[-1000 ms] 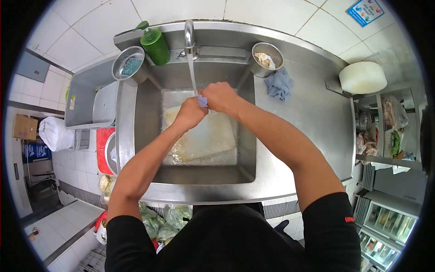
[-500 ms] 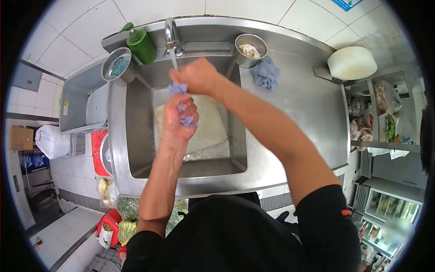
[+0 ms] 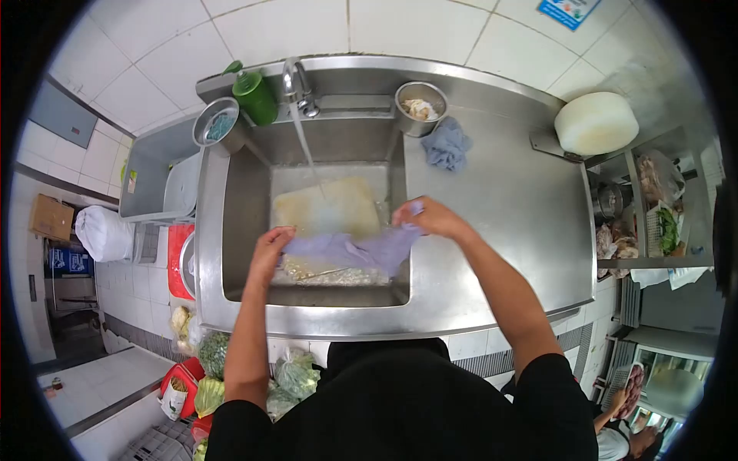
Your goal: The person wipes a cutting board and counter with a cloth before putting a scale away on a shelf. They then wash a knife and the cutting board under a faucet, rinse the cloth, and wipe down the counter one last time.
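Note:
A wet lavender cloth is stretched out flat between my two hands over the steel sink. My left hand grips its left end and my right hand grips its right end near the sink's right rim. Below the cloth a pale cutting board lies in the basin. Water runs from the tap onto the board, behind the cloth.
A green soap bottle and a steel cup stand left of the tap, another steel bowl right of it. A blue rag and a white round block lie on the counter. Bagged greens sit on the floor.
My hands came down from under the tap and moved apart, spreading the bunched cloth out wide over the front of the sink.

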Tool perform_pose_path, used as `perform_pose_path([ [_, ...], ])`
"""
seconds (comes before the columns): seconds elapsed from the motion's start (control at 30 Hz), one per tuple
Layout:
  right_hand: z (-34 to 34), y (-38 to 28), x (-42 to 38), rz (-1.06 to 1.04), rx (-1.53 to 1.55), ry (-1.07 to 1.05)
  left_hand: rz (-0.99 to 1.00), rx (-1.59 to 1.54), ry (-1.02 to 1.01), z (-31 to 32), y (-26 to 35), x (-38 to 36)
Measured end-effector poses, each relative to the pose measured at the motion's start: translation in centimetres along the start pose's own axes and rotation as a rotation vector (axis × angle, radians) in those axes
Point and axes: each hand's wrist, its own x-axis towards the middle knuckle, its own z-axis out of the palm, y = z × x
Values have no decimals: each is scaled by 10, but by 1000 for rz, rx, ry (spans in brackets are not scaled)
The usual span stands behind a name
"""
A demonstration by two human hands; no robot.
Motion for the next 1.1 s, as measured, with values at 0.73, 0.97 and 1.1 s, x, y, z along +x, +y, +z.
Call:
perform_pose_path([
  [0.73,-291,-7,-426,-556,-168,558,527,656,-820,566,244,-94],
  [0.97,-345,28,-531,-447,-432,921,604,893,-760,595,295,-107],
  [1.1,-375,45,-569,-350,-325,941,824,816,-626,601,320,-111],
])
